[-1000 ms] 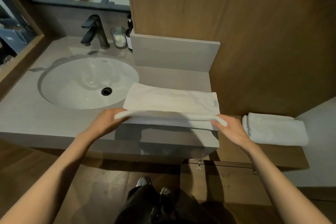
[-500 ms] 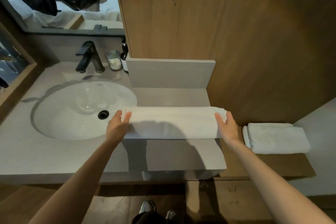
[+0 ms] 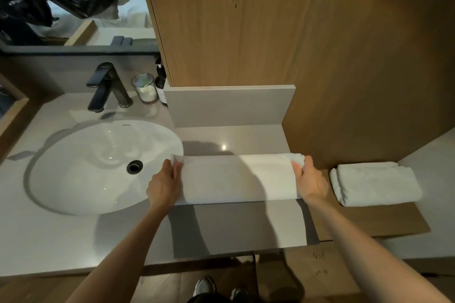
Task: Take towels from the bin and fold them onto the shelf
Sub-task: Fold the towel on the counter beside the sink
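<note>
A white towel [image 3: 236,178] lies folded into a long strip across the grey counter [image 3: 241,224], to the right of the sink. My left hand [image 3: 163,186] grips its left end and my right hand [image 3: 309,181] grips its right end, fingers curled over the far corners. A second white towel [image 3: 376,186] lies folded on the lower wooden shelf [image 3: 384,219] at the right. No bin shows in this view.
A white oval sink [image 3: 98,167] fills the counter's left half, with a dark faucet [image 3: 105,86], a glass jar [image 3: 145,87] and a dark bottle [image 3: 161,85] behind it. A wooden wall panel [image 3: 295,32] rises behind the counter. My shoes [image 3: 204,286] show below.
The near half of the towel went from lifted to folded over onto the far half, leaving a narrower strip. My hands shifted forward to the towel's far corners.
</note>
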The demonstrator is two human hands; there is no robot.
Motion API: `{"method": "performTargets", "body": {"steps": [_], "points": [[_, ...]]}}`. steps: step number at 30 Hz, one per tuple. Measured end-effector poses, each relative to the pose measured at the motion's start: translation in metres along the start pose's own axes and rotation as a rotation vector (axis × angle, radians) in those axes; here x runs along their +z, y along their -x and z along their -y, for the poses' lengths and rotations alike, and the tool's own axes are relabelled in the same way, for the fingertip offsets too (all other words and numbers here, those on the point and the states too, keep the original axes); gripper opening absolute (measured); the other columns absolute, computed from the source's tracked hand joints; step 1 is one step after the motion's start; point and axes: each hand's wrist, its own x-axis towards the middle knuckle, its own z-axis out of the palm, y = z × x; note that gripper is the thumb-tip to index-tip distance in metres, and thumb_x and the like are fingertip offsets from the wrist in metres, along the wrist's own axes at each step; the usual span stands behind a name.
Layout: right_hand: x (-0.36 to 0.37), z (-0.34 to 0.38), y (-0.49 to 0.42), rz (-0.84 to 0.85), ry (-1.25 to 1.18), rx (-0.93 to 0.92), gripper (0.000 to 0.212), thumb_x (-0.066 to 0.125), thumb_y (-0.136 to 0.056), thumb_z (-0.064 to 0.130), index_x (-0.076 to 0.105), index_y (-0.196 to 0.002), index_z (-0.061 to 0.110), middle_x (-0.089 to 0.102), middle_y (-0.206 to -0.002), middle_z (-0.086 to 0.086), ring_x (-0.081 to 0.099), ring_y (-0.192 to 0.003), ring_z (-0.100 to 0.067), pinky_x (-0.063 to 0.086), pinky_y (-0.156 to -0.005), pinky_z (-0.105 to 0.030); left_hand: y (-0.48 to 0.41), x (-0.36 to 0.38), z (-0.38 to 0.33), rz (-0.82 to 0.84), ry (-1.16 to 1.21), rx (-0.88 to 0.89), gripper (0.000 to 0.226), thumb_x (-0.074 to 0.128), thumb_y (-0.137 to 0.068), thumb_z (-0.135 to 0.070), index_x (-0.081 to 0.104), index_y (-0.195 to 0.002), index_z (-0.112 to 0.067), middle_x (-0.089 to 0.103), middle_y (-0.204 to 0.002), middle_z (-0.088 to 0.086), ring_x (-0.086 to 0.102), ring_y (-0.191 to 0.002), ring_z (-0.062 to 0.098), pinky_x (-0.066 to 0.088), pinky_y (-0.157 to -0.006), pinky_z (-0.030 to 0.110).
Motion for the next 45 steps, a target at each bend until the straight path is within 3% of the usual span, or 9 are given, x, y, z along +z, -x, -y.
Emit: {"method": "performTargets", "body": {"steps": [6, 11, 17, 19, 23, 32, 37, 41, 45], "points": [[0.002, 0.013, 0.005, -0.112, -0.131, 0.088, 0.05, 0.053, -0.098, 0.028, 0.034, -0.14, 0.011, 0.054, -0.127, -0.015, 0.053, -0.11, -0.034, 0.045, -0.083, -0.045, -0.005, -0.001, -0.007, -0.012, 0.003, -0.035, 0.034, 0.032, -0.101, -0.045, 0.044, -0.104, -0.013, 0.062, -0.085, 0.016, 0.058, -0.078, 0.037, 0.041, -0.067, 0.039], [0.011, 0.035, 0.017, -0.234, 0.104, -0.399, 0.051, 0.058, -0.088, -0.001, 0.05, -0.137, 0.01, 0.047, -0.141, -0.017, 0.042, -0.13, -0.036, 0.032, -0.11, -0.051, 0.003, 0.006, -0.023, -0.236, -0.004, 0.252, 0.041, 0.049, -0.096, -0.022, 0.045, -0.134, -0.006, 0.049, -0.134, 0.016, 0.049, -0.117, 0.037, 0.04, -0.092, 0.048], [0.074, 0.086, 0.046, 0.141, 0.303, -0.519, 0.054, 0.011, -0.103, 0.034, 0.034, -0.15, 0.019, 0.026, -0.159, -0.008, 0.023, -0.146, -0.033, 0.022, -0.112, -0.064, 0.043, 0.066, -0.073, 0.174, -0.286, 0.488, 0.07, -0.015, -0.088, -0.054, -0.013, -0.151, -0.025, -0.023, -0.157, -0.004, -0.023, -0.145, 0.021, -0.016, -0.117, 0.049], [0.077, 0.074, 0.041, 0.144, 0.437, -0.541, 0.062, -0.008, -0.102, 0.039, 0.018, -0.155, 0.021, 0.008, -0.163, -0.007, 0.008, -0.149, -0.033, 0.019, -0.112, -0.065, 0.04, 0.074, -0.07, 0.154, -0.343, 0.481, 0.065, -0.01, -0.092, -0.053, -0.013, -0.151, -0.026, -0.022, -0.158, -0.005, -0.026, -0.144, 0.02, -0.015, -0.116, 0.05], [0.056, 0.056, 0.031, 0.14, 0.409, -0.58, 0.062, 0.016, -0.097, 0.059, 0.011, -0.154, 0.036, 0.011, -0.163, 0.003, 0.013, -0.149, -0.03, 0.006, -0.116, -0.063, 0.031, 0.065, -0.054, 0.151, -0.324, 0.559, 0.06, 0.003, -0.097, -0.053, 0.001, -0.154, -0.031, -0.01, -0.161, -0.006, -0.018, -0.147, 0.016, -0.008, -0.12, 0.046], [0.027, 0.014, 0.016, 0.124, 0.455, -0.429, 0.073, -0.006, -0.085, 0.075, -0.006, -0.151, 0.045, -0.009, -0.163, 0.002, -0.014, -0.149, -0.029, -0.017, -0.115, -0.054, 0.021, 0.033, -0.017, 0.116, -0.337, 0.466, 0.063, 0.005, -0.092, -0.062, 0.009, -0.152, -0.041, 0.0, -0.162, -0.004, -0.008, -0.148, 0.018, -0.004, -0.121, 0.044], [0.023, 0.007, 0.016, 0.159, 0.423, -0.267, 0.067, 0.006, -0.089, 0.076, -0.015, -0.148, 0.049, -0.027, -0.159, 0.006, -0.021, -0.145, -0.04, 0.005, -0.115, -0.059, 0.021, 0.027, -0.007, 0.096, -0.376, 0.408, 0.067, 0.002, -0.089, -0.066, 0.001, -0.152, -0.041, -0.01, -0.161, 0.003, -0.013, -0.148, 0.025, -0.009, -0.119, 0.043], [0.014, 0.002, 0.015, 0.18, 0.326, -0.274, 0.061, 0.013, -0.095, 0.065, -0.01, -0.15, 0.047, -0.024, -0.159, 0.008, 0.015, -0.144, -0.04, 0.035, -0.108, -0.051, 0.024, 0.023, -0.005, 0.137, -0.371, 0.401, 0.073, -0.005, -0.085, -0.067, -0.004, -0.152, -0.039, -0.015, -0.16, 0.007, -0.017, -0.146, 0.024, -0.008, -0.119, 0.04], [0.011, -0.004, 0.013, 0.19, 0.27, -0.283, 0.058, 0.018, -0.098, 0.06, -0.003, -0.151, 0.047, -0.018, -0.161, 0.009, 0.04, -0.123, -0.035, 0.037, -0.102, -0.045, 0.034, 0.022, -0.004, 0.163, -0.359, 0.394, 0.077, -0.009, -0.082, -0.067, -0.007, -0.152, -0.037, -0.018, -0.159, 0.008, -0.021, -0.145, 0.024, -0.01, -0.119, 0.04]]}}
